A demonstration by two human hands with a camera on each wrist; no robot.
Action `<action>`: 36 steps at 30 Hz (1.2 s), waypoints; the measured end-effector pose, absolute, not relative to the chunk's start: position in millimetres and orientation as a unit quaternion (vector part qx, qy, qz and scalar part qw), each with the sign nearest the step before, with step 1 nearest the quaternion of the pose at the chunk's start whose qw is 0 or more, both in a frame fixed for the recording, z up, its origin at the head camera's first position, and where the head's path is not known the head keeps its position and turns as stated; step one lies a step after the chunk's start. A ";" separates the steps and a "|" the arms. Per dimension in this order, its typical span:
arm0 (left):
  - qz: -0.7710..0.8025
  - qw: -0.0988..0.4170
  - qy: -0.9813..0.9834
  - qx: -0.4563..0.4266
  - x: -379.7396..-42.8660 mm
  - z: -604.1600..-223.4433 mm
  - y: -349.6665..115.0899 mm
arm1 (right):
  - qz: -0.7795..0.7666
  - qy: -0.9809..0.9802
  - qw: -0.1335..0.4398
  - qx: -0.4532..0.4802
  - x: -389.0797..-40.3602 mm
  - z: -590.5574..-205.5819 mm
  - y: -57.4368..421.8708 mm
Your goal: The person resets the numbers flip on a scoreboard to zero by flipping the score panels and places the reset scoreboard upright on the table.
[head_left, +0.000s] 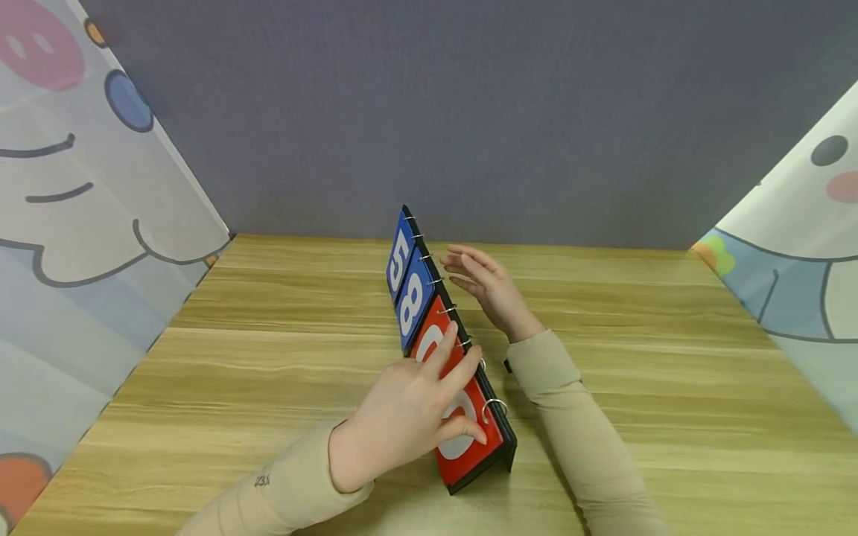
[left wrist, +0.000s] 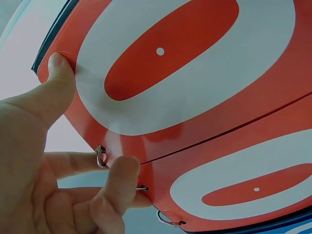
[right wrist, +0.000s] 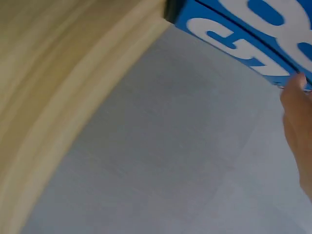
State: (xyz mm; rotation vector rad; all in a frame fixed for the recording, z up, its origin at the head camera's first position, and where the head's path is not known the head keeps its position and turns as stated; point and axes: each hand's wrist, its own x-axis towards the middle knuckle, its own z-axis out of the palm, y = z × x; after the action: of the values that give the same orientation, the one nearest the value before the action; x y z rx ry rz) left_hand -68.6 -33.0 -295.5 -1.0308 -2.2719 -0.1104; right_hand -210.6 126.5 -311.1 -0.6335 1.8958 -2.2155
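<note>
A tabletop flip scoreboard (head_left: 421,348) stands tent-like on the table, running away from me. Its red cards (left wrist: 195,117) show two white zeros, while the blue cards (head_left: 413,301) farther back show 5 and 8. My left hand (head_left: 412,406) holds the near part, thumb on the front of a red card and fingers at the top edge by the metal rings (left wrist: 101,155). Behind the far part is my right hand (head_left: 485,286), fingers loosely bent and nothing in its grasp. In the right wrist view, blue cards (right wrist: 243,41) appear beside its thumb; contact cannot be told.
The wood-grain table (head_left: 281,335) ends at a grey upright panel (head_left: 429,112) at the back. Cartoon-printed sheets, one on the left (head_left: 87,223) and one on the right (head_left: 804,275), border the sides.
</note>
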 end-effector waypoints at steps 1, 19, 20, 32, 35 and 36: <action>-0.042 0.316 -0.863 -0.391 -68.6 -295.1 -33.1 | -0.744 0.632 0.095 -0.193 -212.4 -312.2 127.5; -0.044 0.320 -0.862 -0.391 -68.8 -294.5 -35.4 | -0.741 0.598 0.293 -0.083 -217.7 -330.7 117.2; -0.044 0.321 -0.861 -0.391 -68.7 -294.6 -35.3 | -0.743 0.594 0.298 -0.076 -217.3 -331.3 117.0; -0.048 0.325 -0.859 -0.393 -68.5 -296.6 -34.5 | -0.716 0.626 0.297 -0.090 -217.0 -338.6 117.3; -0.048 0.321 -0.861 -0.392 -67.8 -295.9 -33.7 | -0.708 0.639 0.285 -0.096 -216.1 -339.9 118.2; -0.049 0.320 -0.861 -0.392 -67.4 -295.7 -33.4 | -0.705 0.643 0.282 -0.098 -215.6 -340.3 118.5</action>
State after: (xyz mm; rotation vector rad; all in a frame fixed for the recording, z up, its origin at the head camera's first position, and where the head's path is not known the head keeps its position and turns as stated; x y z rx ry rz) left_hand -67.4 -33.4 -295.7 -1.0305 -2.2638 -0.1282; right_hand -215.6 118.5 -340.3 -0.2614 1.7223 -1.8890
